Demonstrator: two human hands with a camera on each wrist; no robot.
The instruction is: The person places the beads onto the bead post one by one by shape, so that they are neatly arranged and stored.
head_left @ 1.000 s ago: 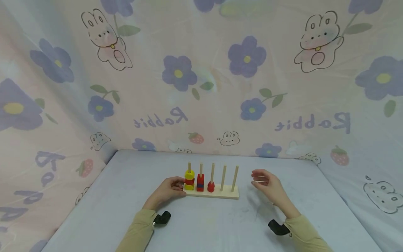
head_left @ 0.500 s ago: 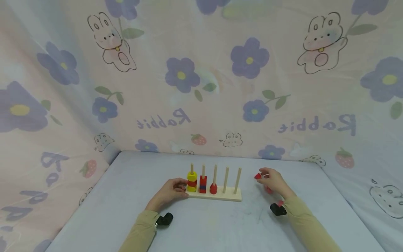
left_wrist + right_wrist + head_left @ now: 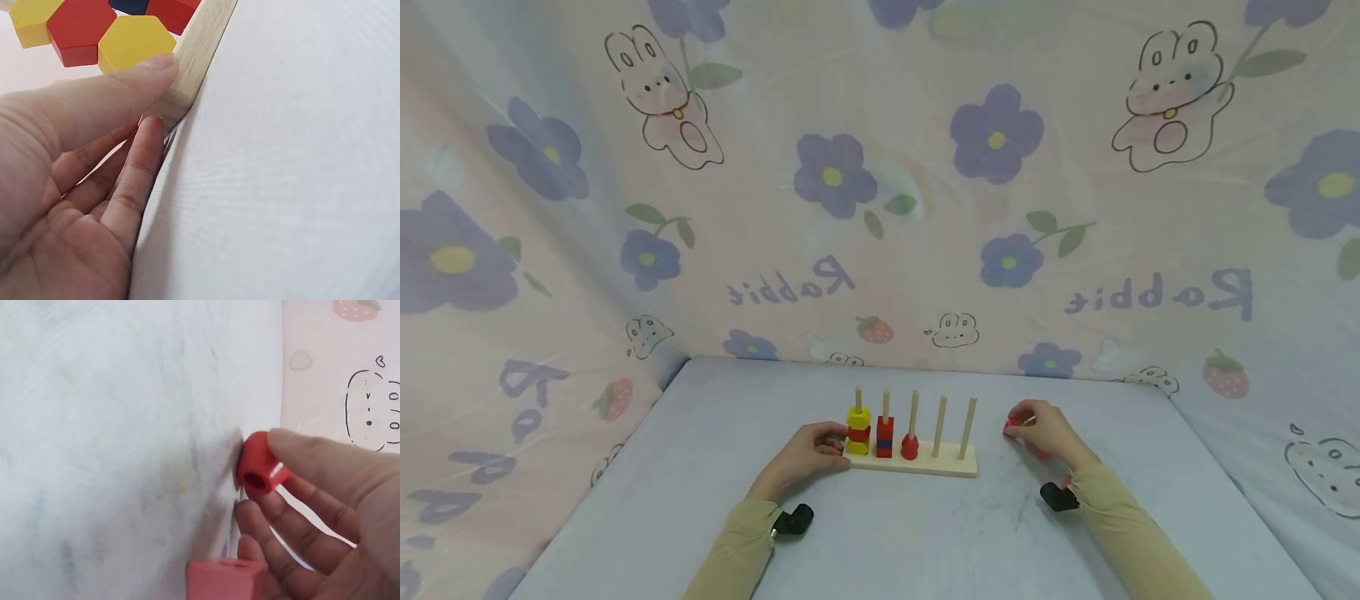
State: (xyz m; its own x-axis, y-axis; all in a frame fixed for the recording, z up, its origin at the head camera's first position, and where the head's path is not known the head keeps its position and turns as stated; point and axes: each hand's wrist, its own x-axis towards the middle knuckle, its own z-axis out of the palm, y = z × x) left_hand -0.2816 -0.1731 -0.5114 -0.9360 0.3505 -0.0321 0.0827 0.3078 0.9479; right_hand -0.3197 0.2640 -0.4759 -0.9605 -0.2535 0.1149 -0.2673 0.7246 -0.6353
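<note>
In the head view, my left hand [image 3: 808,457] is at the left end of a pale wooden peg board [image 3: 917,468]. Its thumb lies on the board's edge and a finger touches the end face, as the left wrist view shows. Yellow and red blocks [image 3: 858,432] are stacked on the leftmost peg. A red and dark-blue stack [image 3: 885,438] sits on the second peg, and a red piece [image 3: 910,447] on the third. To the right, my right hand [image 3: 1045,427] pinches a small red block [image 3: 259,464] with a round hole, between thumb and fingers, close to the table.
Another red block [image 3: 225,580] lies under the right hand, largely hidden by it in the head view. The two right pegs [image 3: 967,429] carry no blocks. A printed curtain [image 3: 910,250] rises behind the white table [image 3: 910,542].
One second ago my right hand held nothing visible; since then it has taken a red block, now slightly lower. Red pieces have come into view beneath that hand. My left hand stays at the board.
</note>
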